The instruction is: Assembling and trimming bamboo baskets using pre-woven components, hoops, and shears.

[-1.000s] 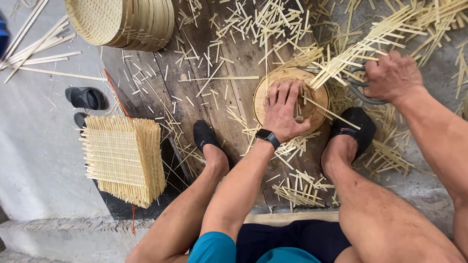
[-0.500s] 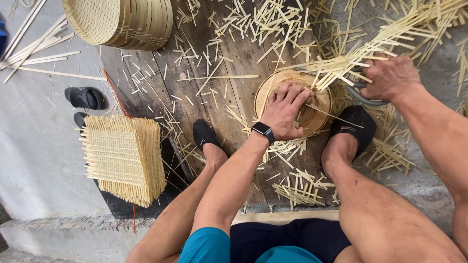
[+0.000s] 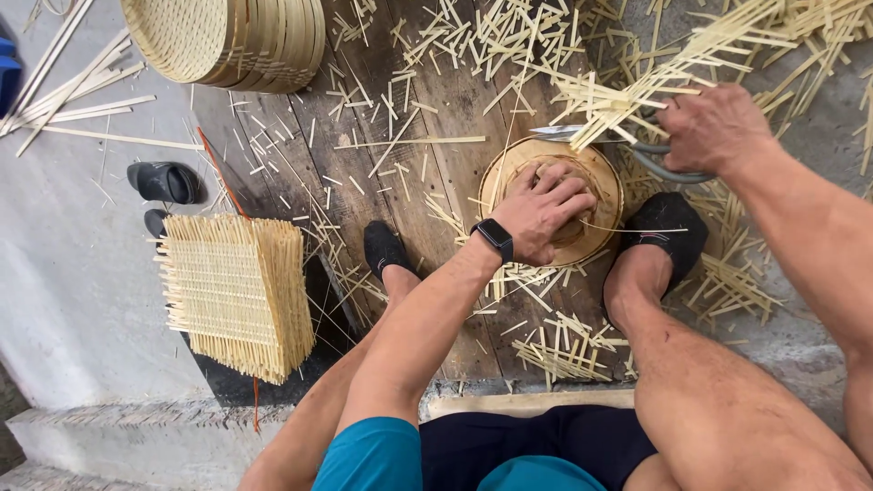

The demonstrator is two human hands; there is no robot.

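The left hand (image 3: 546,211) still presses flat, fingers spread, on the round bamboo basket (image 3: 600,182) between the feet. The right hand (image 3: 714,127), at two o'clock, has swung its shears (image 3: 637,150) closer, grip shut tight around them, snipping sticking-out bamboo strips (image 3: 655,86).

A stack of square woven bamboo mats (image 3: 235,293) is lying at the left edge of the dark wooden board (image 3: 382,118). Just beyond the mats, a pair of black sandals (image 3: 164,186) is sitting on the grey floor. At the board's far left corner, a pile of round woven trays (image 3: 232,38) is leaning, and long bamboo strips (image 3: 64,100) are lying left of it. Short bamboo offcuts (image 3: 455,36) are littering the board itself.
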